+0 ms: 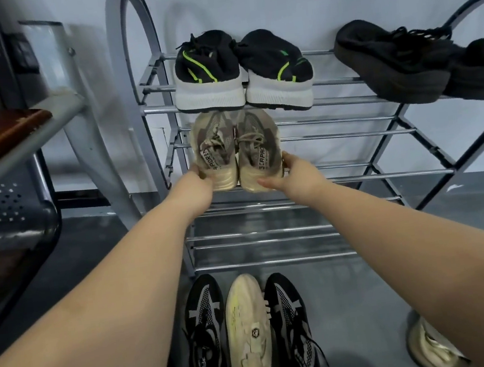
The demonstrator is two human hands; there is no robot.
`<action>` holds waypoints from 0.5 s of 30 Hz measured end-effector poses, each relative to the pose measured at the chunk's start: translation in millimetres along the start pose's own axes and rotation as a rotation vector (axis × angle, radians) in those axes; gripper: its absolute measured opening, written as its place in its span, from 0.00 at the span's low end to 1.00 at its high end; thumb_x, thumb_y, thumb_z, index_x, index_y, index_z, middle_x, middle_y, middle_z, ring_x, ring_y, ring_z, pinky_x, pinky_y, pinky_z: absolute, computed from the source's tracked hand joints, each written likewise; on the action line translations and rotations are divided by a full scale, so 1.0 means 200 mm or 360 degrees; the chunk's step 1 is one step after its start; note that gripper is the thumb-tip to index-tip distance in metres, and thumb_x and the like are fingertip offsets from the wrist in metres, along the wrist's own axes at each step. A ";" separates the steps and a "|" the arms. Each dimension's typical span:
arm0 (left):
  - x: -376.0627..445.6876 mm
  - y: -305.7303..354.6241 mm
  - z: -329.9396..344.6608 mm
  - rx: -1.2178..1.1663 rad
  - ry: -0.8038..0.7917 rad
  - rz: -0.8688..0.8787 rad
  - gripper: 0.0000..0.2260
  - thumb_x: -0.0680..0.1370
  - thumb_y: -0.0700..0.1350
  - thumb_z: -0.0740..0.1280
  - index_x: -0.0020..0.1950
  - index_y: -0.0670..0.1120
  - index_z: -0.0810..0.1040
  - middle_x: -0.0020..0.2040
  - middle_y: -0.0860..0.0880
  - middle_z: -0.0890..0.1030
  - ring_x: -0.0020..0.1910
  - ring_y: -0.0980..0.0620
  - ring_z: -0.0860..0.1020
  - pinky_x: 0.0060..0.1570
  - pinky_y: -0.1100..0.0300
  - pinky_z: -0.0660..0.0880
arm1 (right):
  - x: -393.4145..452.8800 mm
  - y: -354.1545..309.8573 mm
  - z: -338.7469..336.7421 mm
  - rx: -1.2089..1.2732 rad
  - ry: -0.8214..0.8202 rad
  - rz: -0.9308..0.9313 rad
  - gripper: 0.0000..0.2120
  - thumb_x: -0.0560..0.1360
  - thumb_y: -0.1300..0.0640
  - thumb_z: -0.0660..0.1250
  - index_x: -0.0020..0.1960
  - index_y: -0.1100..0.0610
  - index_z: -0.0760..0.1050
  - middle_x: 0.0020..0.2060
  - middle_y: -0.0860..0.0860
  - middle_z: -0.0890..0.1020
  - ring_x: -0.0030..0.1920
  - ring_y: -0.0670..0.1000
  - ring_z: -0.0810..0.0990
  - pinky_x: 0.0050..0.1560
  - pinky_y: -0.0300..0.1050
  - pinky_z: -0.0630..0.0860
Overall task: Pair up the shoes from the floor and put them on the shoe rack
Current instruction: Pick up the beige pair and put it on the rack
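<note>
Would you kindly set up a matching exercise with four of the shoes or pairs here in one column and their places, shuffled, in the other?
Column 1
1. beige pair
2. black pair with green stripes
3. all-black pair
4. cream shoe

Column 2
A. top shelf, right end
B. floor, between two black-and-grey shoes
C. second shelf, heels held by the left hand and right hand
D. top shelf, left end

Pairs: 1-C, 2-D, 3-A, 4-B
</note>
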State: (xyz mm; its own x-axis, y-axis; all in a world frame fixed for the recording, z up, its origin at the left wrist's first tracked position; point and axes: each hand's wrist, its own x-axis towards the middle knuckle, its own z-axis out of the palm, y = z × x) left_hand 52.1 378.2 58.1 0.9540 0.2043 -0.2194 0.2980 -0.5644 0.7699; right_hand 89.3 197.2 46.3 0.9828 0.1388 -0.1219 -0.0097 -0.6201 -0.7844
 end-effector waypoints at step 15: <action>0.02 -0.06 0.03 0.0358 -0.0126 0.0116 0.31 0.80 0.51 0.58 0.78 0.46 0.46 0.73 0.41 0.64 0.69 0.40 0.67 0.67 0.51 0.65 | -0.03 0.03 0.05 -0.0647 0.0188 0.0022 0.41 0.74 0.39 0.64 0.77 0.57 0.50 0.73 0.57 0.64 0.71 0.60 0.64 0.70 0.55 0.64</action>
State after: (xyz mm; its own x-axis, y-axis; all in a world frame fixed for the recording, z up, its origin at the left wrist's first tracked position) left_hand 53.6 380.2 44.6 0.9702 0.0982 -0.2216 0.2200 -0.7408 0.6347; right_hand 82.3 200.7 36.5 0.9977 0.0534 -0.0417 0.0271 -0.8788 -0.4764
